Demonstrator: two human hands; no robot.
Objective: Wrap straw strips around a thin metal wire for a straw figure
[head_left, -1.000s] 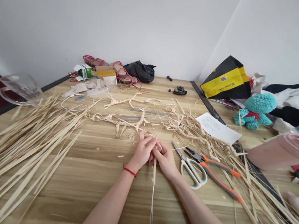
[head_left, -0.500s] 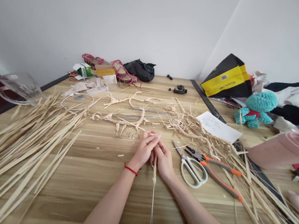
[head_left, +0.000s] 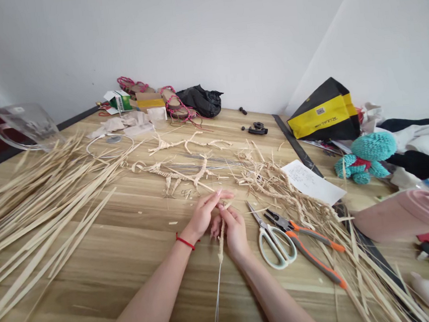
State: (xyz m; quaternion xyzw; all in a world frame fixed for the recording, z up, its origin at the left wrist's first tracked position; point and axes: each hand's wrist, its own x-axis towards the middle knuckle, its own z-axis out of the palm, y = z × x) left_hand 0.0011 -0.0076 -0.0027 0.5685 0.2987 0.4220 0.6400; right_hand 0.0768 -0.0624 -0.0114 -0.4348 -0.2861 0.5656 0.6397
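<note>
My right hand (head_left: pixel 236 232) is closed, its thumb and fingers pinching a straw-wrapped wire (head_left: pixel 221 244). Bare wire ends (head_left: pixel 218 295) run from the wrapping down toward me. My left hand (head_left: pixel 204 215), with a red cord at the wrist, meets it at the upper end of the piece. Its fingers are pressed together and point right; what lies in them is hidden. Just beyond the hands lies a straw-wrapped animal-like figure (head_left: pixel 180 175), with a second wrapped branching piece (head_left: pixel 193 141) behind it. White-handled scissors (head_left: pixel 277 243) and orange-grey pliers (head_left: pixel 308 245) rest beside my right hand.
Long straw strips (head_left: pixel 51 197) spread across the left side, near a glass mug (head_left: pixel 29 128). Tangled straw (head_left: pixel 277 185) and a written paper (head_left: pixel 311 181) are on the right. Farther right are a pink roll (head_left: pixel 405 213), a turquoise figure (head_left: pixel 372 148) and a black-yellow bag (head_left: pixel 324 115).
My left hand's fingers have straightened and shifted slightly up and to the right over my right fingertips. My right hand keeps its pinch on the wrapped wire.
</note>
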